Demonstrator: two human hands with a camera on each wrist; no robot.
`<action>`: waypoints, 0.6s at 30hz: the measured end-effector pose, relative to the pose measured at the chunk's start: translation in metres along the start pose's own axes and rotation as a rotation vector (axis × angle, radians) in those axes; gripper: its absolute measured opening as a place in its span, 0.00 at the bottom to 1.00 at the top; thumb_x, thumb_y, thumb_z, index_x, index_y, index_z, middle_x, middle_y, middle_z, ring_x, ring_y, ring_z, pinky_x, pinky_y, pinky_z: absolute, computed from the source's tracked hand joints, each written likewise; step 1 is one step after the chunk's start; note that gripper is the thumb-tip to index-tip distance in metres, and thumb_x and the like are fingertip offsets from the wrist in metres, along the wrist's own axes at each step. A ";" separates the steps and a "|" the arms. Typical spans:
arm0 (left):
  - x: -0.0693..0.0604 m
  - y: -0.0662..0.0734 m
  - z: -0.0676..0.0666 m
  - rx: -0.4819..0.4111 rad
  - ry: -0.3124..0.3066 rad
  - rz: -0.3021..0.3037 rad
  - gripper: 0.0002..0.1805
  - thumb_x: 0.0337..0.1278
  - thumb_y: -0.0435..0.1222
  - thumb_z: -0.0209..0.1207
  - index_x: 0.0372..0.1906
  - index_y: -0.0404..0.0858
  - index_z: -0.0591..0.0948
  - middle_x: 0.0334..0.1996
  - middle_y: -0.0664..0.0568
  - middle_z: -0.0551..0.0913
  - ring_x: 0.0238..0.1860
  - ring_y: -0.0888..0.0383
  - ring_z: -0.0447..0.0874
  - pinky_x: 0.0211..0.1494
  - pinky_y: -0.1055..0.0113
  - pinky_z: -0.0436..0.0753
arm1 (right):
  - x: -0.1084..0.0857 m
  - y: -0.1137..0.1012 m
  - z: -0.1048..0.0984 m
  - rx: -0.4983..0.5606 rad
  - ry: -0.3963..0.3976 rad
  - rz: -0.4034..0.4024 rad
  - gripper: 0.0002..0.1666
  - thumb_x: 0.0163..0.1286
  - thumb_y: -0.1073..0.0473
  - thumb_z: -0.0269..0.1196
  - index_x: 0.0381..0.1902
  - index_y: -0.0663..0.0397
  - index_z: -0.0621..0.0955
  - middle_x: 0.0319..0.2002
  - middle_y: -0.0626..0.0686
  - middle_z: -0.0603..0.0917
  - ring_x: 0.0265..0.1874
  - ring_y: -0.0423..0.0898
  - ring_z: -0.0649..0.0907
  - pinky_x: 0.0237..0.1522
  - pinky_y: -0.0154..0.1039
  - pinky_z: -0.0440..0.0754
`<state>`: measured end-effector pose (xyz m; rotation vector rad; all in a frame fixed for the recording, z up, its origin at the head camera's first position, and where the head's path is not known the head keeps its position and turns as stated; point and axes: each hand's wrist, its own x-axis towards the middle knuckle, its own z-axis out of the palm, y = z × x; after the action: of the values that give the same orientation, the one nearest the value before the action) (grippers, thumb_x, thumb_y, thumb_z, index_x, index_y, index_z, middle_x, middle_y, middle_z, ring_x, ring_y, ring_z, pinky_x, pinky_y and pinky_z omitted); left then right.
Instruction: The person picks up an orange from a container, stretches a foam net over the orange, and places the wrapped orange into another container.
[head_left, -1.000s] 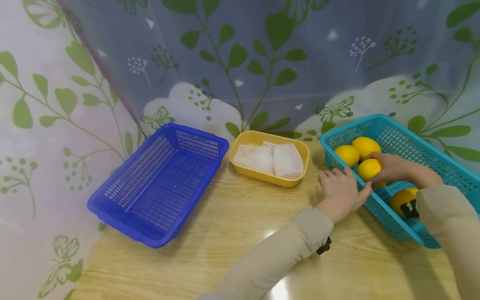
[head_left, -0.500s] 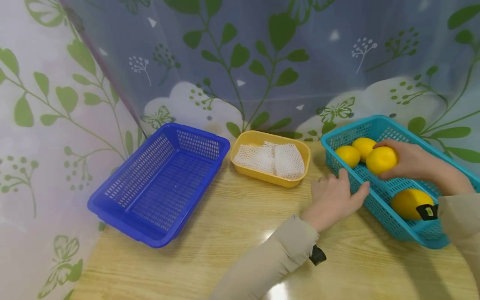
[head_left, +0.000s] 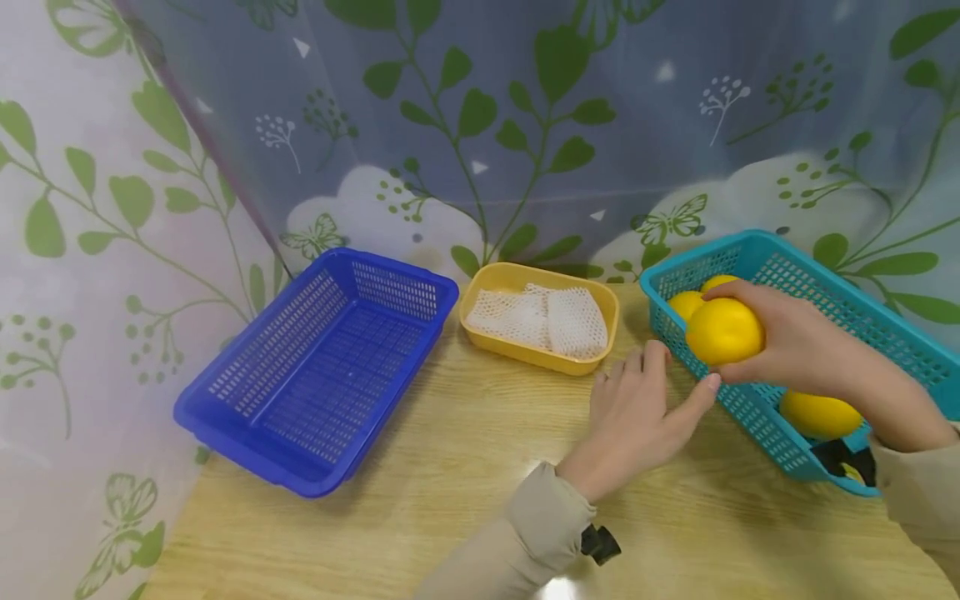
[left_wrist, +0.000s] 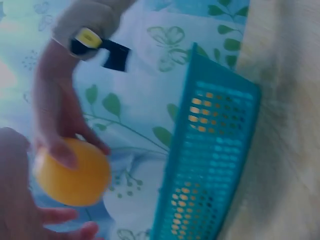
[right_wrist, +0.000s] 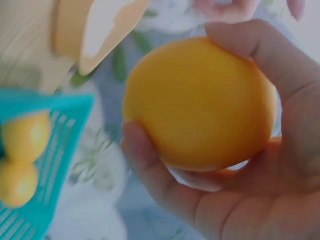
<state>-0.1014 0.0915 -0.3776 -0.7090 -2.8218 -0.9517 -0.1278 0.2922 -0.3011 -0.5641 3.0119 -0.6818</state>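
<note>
Head feed: I see the right hand [head_left: 802,342] gripping a yellow fruit [head_left: 725,332] above the teal basket [head_left: 772,435], at its left side; three other yellow fruits [head_left: 821,415] lie in it; the left hand [head_left: 626,421] is left of the basket, thumb and fingers spread; farther left, yellow tray [head_left: 525,353] with white netting [head_left: 573,321], then blue basket [head_left: 330,379]; left wrist: gripped fruit clear of the teal rim; right wrist: I read thumb and fingers curled round it.

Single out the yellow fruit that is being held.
The yellow fruit gripped by the right hand, held higher than the rim of the turquoise basket; the other three fruits in view lie inside that basket.
</note>
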 end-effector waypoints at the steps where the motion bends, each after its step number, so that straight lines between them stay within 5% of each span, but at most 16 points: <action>1: -0.002 -0.004 0.000 -0.029 0.019 0.009 0.36 0.68 0.68 0.32 0.59 0.44 0.68 0.45 0.57 0.76 0.46 0.58 0.76 0.51 0.61 0.71 | -0.001 -0.007 0.002 -0.003 0.009 -0.010 0.50 0.46 0.57 0.80 0.65 0.58 0.69 0.54 0.62 0.78 0.37 0.54 0.78 0.31 0.46 0.76; 5: -0.011 -0.020 -0.004 -0.140 0.103 0.052 0.39 0.68 0.67 0.37 0.69 0.42 0.63 0.57 0.53 0.71 0.56 0.59 0.71 0.59 0.60 0.71 | -0.007 -0.032 0.010 0.022 0.030 -0.023 0.49 0.46 0.58 0.80 0.66 0.57 0.69 0.54 0.61 0.78 0.38 0.54 0.78 0.32 0.46 0.77; 9: -0.021 -0.037 -0.009 -0.244 0.157 0.102 0.40 0.67 0.67 0.37 0.70 0.42 0.61 0.54 0.52 0.71 0.49 0.59 0.70 0.51 0.67 0.71 | -0.011 -0.051 0.020 0.056 0.057 -0.044 0.48 0.45 0.59 0.79 0.65 0.56 0.70 0.53 0.59 0.78 0.36 0.53 0.78 0.31 0.46 0.77; 15: -0.034 -0.069 -0.006 -0.297 0.242 0.262 0.43 0.67 0.69 0.27 0.67 0.39 0.61 0.53 0.49 0.73 0.42 0.58 0.71 0.42 0.72 0.69 | -0.014 -0.068 0.044 0.089 0.081 -0.084 0.49 0.43 0.58 0.79 0.65 0.53 0.71 0.54 0.60 0.78 0.39 0.53 0.79 0.33 0.50 0.80; 18: -0.044 -0.084 -0.002 -0.322 0.263 0.273 0.42 0.67 0.69 0.26 0.67 0.40 0.61 0.52 0.48 0.74 0.41 0.56 0.72 0.41 0.72 0.69 | -0.015 -0.076 0.060 0.128 0.078 -0.080 0.49 0.43 0.59 0.79 0.65 0.53 0.71 0.54 0.58 0.78 0.40 0.52 0.79 0.35 0.49 0.80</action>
<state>-0.1002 0.0136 -0.4324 -0.8973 -2.3000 -1.3474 -0.0827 0.2083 -0.3245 -0.6708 3.0008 -0.9147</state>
